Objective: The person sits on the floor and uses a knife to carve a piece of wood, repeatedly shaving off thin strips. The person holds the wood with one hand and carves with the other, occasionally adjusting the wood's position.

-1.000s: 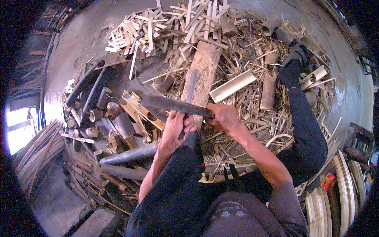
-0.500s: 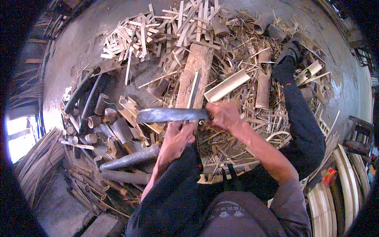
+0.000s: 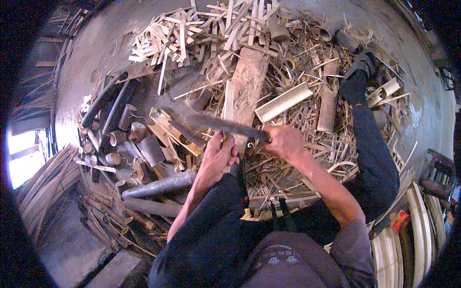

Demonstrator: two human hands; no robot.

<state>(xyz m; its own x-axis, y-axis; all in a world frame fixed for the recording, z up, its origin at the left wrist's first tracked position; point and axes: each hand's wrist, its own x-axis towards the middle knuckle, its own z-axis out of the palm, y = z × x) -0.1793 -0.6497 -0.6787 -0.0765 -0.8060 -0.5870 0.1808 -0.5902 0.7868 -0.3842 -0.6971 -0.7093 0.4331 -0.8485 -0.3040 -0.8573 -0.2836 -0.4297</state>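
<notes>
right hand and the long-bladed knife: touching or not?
Touching. The head view shows the right hand closed around one end of the long-bladed knife, with the blade jutting out leftward from the fist.

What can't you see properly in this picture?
All in the head view:
- Knife: its blade is blurred, and the right hand hides most of its grip.
- Strip: its middle is hidden by the knife and the left hand.
- Bright opening: glare hides what's outside.
- Pale slats: cut off by the lower edge.
</notes>
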